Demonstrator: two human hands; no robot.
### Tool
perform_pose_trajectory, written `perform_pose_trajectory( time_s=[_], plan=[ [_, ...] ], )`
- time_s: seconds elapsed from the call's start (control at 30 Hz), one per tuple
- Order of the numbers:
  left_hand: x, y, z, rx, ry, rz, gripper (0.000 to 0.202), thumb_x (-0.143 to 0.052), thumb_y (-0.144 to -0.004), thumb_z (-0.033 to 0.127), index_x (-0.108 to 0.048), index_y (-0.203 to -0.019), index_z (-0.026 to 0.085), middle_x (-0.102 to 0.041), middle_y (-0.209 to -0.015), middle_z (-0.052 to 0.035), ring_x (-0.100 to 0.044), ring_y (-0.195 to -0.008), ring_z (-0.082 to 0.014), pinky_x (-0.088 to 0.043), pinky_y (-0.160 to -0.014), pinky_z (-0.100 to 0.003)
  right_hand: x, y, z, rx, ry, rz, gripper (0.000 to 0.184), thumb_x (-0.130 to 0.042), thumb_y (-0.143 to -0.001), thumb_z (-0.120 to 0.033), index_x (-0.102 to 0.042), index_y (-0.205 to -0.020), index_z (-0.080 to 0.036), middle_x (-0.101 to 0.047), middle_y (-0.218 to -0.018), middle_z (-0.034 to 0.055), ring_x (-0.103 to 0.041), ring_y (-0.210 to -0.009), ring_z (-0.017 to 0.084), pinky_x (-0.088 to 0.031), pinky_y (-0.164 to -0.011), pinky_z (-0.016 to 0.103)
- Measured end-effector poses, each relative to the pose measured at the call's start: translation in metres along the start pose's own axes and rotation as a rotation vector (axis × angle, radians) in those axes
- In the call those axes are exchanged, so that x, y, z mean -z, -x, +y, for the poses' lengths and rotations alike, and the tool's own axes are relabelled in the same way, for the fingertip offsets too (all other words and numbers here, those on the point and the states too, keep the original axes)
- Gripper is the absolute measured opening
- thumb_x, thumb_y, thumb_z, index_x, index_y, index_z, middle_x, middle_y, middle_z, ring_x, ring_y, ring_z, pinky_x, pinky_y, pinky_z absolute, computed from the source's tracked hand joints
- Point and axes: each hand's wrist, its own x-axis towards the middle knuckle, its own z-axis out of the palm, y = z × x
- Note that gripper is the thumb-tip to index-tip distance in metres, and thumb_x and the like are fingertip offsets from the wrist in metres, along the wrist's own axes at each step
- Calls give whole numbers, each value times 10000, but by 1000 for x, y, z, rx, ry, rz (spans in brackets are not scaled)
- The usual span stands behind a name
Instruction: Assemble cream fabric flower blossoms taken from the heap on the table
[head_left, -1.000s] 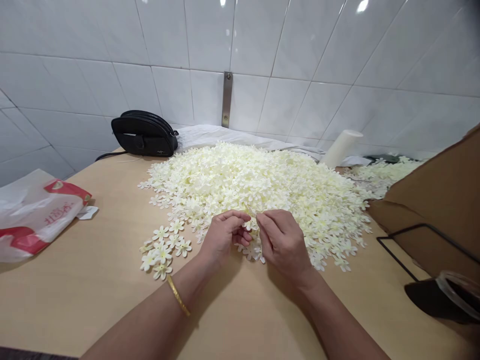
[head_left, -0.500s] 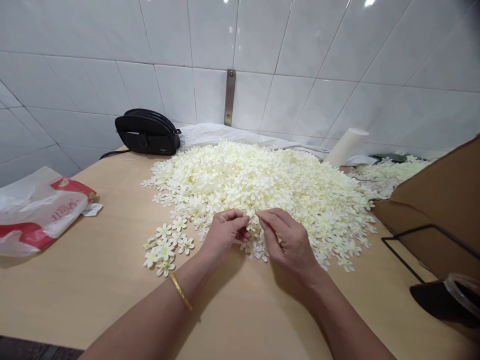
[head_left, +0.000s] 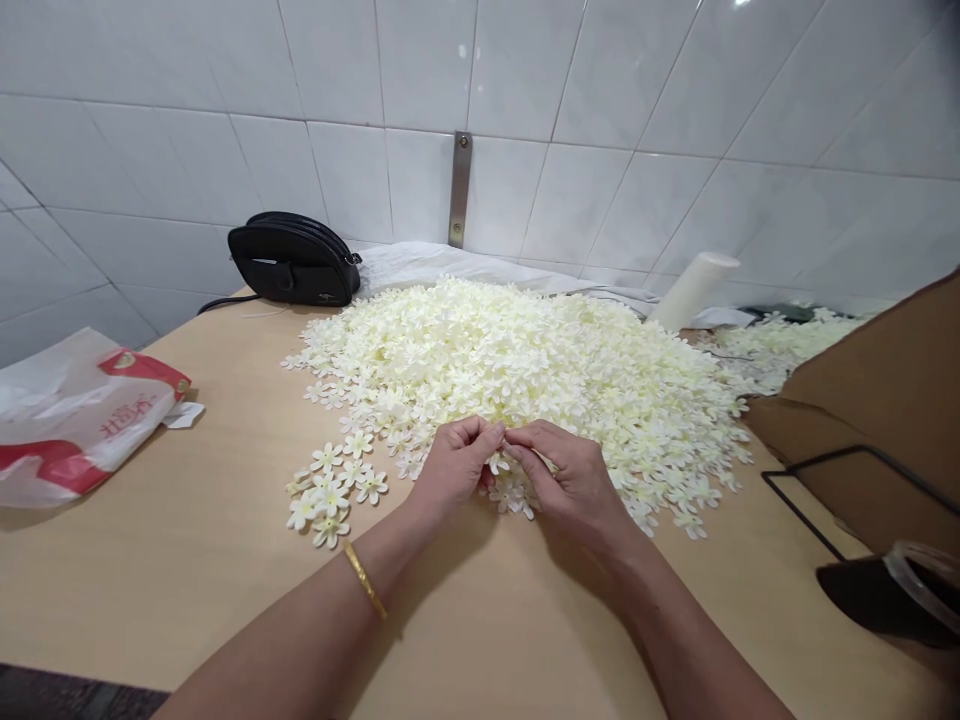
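Observation:
At the front edge of a large heap of pale yellow-white artificial flowers [head_left: 480,350], my two hands meet fingertip to fingertip. My left hand [head_left: 456,462] is closed in a pinch, with pale petals of an artificial flower [head_left: 498,463] showing at its fingers. Thumb and forefinger of my right hand [head_left: 566,470] are pinched together right against the left fingertips; whatever they grip is too small and covered to make out. Below the hands more loose petals lie on the table. Left of my left wrist, a small group of separate flowers [head_left: 330,490] rests flat.
A red-and-white plastic bag [head_left: 90,420] lies at the left, and a black pouch [head_left: 292,262] stands behind it near the tiled wall. A white roll [head_left: 694,290] leans behind the heap. On the right are a cardboard box [head_left: 870,410] and a black wire frame [head_left: 817,465].
My right hand has moved slightly left, closing the small gap, so the fingertips of both hands now touch. The heap and the small group of flowers look the same.

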Motion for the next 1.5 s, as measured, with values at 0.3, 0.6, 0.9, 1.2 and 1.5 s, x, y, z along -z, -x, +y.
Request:
perform_pose_trajectory(
  time_s=[0.3, 0.6, 0.9, 1.2, 1.5],
  plan=[
    [2, -1, 2, 55, 71, -97, 200, -633, -631, 314, -560, -627, 128, -526, -528, 8, -466, -435, -68, -372, -457, -199, 8, -1, -3, -168, -90, 15, 184, -449, -794, -193, -630, -770, -172, -612, -715, 21, -553, -659, 131, -425, -628, 246],
    [1, -1, 2, 30, 78, -64, 163, -633, -625, 277, -549, -624, 138, -506, -527, 22, -494, -447, -76, -399, -485, -209, 11, -2, 0, -348, -122, 262, 137, -472, -771, -244, -575, -740, -159, -568, -633, 1, -520, -590, 119, -410, -560, 227],
    [2, -2, 5, 51, 116, 28, 244, -657, -589, 316, -486, -572, 143, -436, -469, 52, -485, -401, -80, -366, -425, -194, 27, -28, 14, -53, 348, 572, 124, -436, -795, -194, -557, -800, -167, -579, -749, 47, -532, -721, 165, -399, -684, 302],
    [7, -3, 7, -19, 160, 81, 246, -650, -591, 332, -488, -571, 147, -439, -475, 54, -480, -418, -73, -360, -442, -191, 20, -73, 26, 145, 581, 249, 189, -440, -777, -165, -593, -888, -166, -573, -773, 65, -504, -786, 189, -382, -713, 335],
    [5, 0, 12, -101, 125, 89, 202, -619, -628, 294, -493, -583, 143, -450, -493, 44, -462, -442, -69, -372, -469, -195, 10, -36, -21, -258, 26, 22, 178, -464, -781, -305, -578, -746, -173, -570, -704, 15, -507, -637, 132, -387, -555, 236]
  ],
)
